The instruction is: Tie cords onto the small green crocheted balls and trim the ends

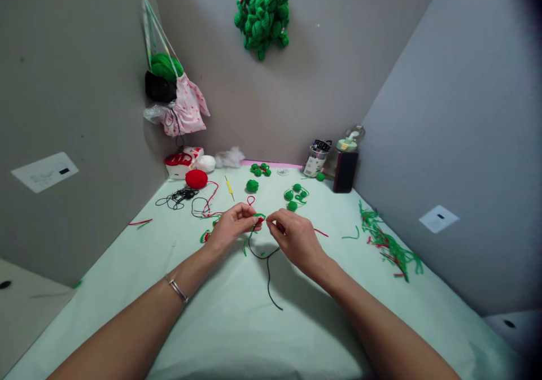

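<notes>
Between the thumb and fingers of my left hand (232, 226) is a small crocheted piece (259, 218) in green, red and white. Just to its right, my right hand (294, 234) is closed in a pinch; whatever its fingertips hold is too small to make out. A black yarn strand (268, 273) hangs below the hands and curls onto the cloth, one end running toward my right hand. Green yarn (245, 244) trails under the crocheted piece. Beside my left wrist lies another green-and-red crocheted piece (205, 236).
Beyond my hands are a red yarn ball (196, 179), a tangled black cord (180, 198), a yellow-handled crochet hook (229, 186), a green ball (252, 186) and several small green balls (292, 205). Yarn scraps (392, 244) line the right edge. A phone (345, 172) leans at the back right.
</notes>
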### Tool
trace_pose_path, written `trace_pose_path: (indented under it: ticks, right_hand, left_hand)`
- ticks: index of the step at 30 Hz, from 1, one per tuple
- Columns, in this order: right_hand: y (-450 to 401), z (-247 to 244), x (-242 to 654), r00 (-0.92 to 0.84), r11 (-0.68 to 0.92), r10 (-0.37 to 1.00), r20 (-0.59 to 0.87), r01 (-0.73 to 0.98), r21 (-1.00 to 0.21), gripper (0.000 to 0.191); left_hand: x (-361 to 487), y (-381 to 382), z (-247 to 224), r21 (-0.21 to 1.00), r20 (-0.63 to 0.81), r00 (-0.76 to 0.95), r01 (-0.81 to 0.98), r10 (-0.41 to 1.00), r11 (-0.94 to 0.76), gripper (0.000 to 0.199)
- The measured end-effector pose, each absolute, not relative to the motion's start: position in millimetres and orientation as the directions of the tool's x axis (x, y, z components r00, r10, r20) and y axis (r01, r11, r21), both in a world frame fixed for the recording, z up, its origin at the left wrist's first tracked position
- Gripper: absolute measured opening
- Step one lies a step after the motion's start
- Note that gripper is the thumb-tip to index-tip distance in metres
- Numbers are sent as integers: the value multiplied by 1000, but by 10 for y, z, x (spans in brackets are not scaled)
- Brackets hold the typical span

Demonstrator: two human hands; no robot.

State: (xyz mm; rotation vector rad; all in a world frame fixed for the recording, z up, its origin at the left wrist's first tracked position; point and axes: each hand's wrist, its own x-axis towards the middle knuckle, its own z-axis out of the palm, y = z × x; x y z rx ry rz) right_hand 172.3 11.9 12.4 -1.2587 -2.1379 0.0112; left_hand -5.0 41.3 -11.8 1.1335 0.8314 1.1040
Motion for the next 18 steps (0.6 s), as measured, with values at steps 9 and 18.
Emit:
trace_pose_path:
  ticks: [9,18]
  right_hand:
    - [78,129,1701,-325,482,829,454,828,-286,13]
    - [131,107,1689,-239,412,898,369,752,-514,19]
  left_hand:
    - [-10,346,-145,976,216,206,-52,954,-210,18]
    - [27,300,-160,955,288,194,11,938,-296,11]
